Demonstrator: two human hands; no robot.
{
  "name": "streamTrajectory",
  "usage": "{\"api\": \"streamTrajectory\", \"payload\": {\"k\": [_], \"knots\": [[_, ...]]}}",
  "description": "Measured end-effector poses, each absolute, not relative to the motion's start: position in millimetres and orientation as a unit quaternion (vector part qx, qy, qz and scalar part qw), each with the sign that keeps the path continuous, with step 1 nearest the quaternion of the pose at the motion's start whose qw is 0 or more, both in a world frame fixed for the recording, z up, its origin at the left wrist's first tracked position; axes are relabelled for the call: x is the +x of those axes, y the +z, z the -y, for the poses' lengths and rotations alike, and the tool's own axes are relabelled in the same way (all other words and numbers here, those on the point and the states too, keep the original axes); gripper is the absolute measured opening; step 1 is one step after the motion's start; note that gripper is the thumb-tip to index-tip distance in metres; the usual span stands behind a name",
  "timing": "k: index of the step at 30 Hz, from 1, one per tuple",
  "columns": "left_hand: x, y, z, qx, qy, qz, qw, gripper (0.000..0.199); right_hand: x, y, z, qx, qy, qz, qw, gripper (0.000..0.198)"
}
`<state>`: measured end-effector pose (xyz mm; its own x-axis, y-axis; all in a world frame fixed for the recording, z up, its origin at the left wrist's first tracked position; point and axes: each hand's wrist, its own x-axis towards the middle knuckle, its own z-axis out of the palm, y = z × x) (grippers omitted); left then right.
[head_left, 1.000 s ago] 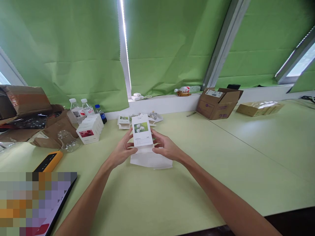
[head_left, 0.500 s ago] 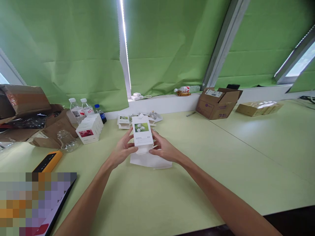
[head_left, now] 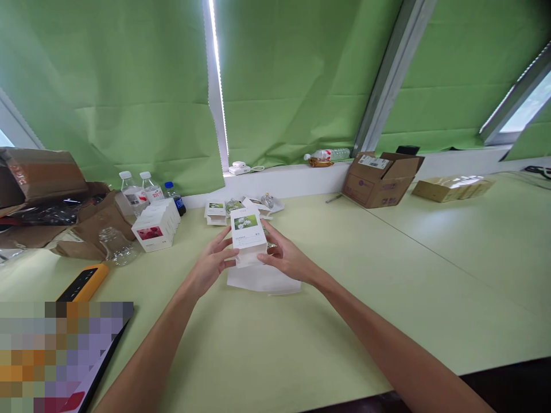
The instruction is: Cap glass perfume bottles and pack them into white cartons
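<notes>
Currently I have the box (head_left: 246, 232) between both hands, just left of the middle of the frame, its flower picture facing up and its near end tipped down toward me. My left hand (head_left: 212, 263) takes its left side, thumb at the lower left corner and fingers curled along the edge. My right hand (head_left: 287, 258) mirrors it, thumb at the lower right corner, fingers along the right side; the two hands pinch the box between them. I cannot tell how far the fingers reach underneath.

Below the box in the frame lies a white sheet (head_left: 262, 281) on the desk (head_left: 275, 350); I can't judge whether they touch. Just behind, near the centre, sit a smaller box (head_left: 216, 211) and a shiny, clear thing (head_left: 233, 205). The white stack (head_left: 157, 229) stands at left of centre, with a clear jar (head_left: 118, 246) beside it.

I read the step in hand as steadying and squaring the box. To do it well, I'd press evenly from both sides and lightly, since the walls look like thin card that could buckle. I'd put the thumbs on the corners, where card is stiffest, and avoid squeezing the middle of the printed face.
</notes>
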<state>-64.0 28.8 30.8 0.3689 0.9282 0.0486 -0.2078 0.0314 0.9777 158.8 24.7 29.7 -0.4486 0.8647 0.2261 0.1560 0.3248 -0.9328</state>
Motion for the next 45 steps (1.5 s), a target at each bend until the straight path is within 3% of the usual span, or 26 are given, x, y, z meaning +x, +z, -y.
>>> {"api": "streamTrajectory", "payload": {"k": [4, 8, 14, 23, 27, 33, 45], "knots": [[-67.1, 30.4, -31.6, 0.499, 0.473, -0.361, 0.63, 0.069, 158.9, 29.8, -23.8, -0.381, 0.375, 0.741, 0.407, 0.07], [-68.0, 29.7, -33.4, 0.475, 0.486, -0.379, 0.629, 0.065, 157.6, 27.3, -23.6, -0.373, 0.243, 0.788, 0.425, 0.038], [-64.6, 34.2, -29.0, 0.497, 0.462, -0.385, 0.626, 0.057, 153.4, 25.9, -24.2, -0.35, 0.201, 0.796, 0.451, 0.012], [-68.8, 54.3, -17.7, 0.618, 0.415, -0.415, 0.523, 0.061, 154.5, 34.4, -20.8, -0.347, 0.25, 0.749, 0.507, 0.011], [-66.7, 56.9, -13.9, 0.645, 0.4, -0.382, 0.527, 0.05, 154.4, 33.4, -21.7, -0.346, 0.259, 0.745, 0.508, 0.012], [-64.7, 55.7, -12.3, 0.667, 0.392, -0.364, 0.518, 0.026, 155.7, 34.8, -22.1, -0.322, 0.274, 0.767, 0.482, 0.015], [-71.5, 57.2, -13.6, 0.696, 0.356, -0.347, 0.518, 0.019, 159.3, 37.4, -19.3, -0.298, 0.272, 0.808, 0.429, 0.018]]}}
